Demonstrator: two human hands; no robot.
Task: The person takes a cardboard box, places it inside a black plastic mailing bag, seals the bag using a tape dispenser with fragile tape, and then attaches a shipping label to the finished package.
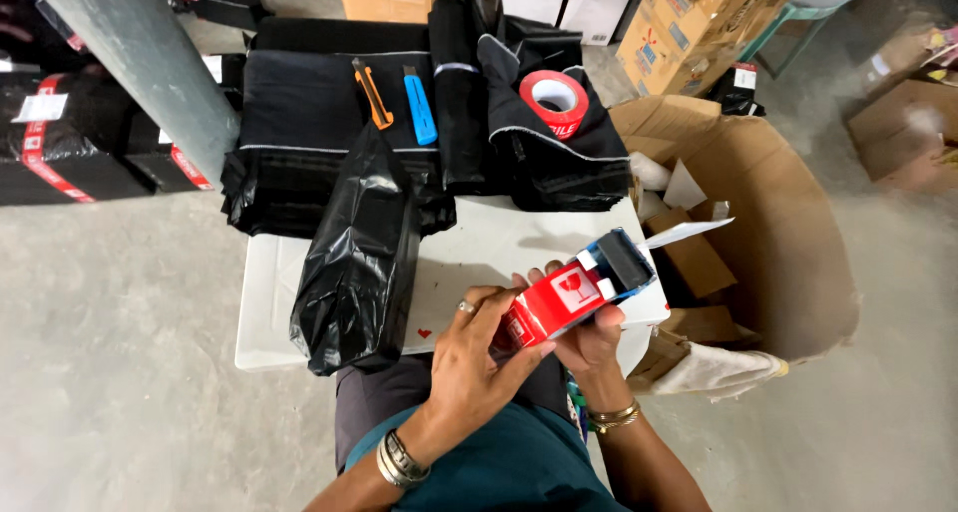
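Tape dispenser (584, 290): red and blue, held over the near edge of the white table (269, 312).
Left hand (477, 357): fingers closed over its red tape end.
Right hand (591, 340): gripping it from below.
Black bag (357, 257): lying just to the left.
Red tape roll (554, 101): well apart, on black fabric.

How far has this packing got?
Done: taped black parcels lie stacked at the far left. In hand: both the left hand and right hand hold a tape dispenser. Left: the black bag on the table shows no tape.
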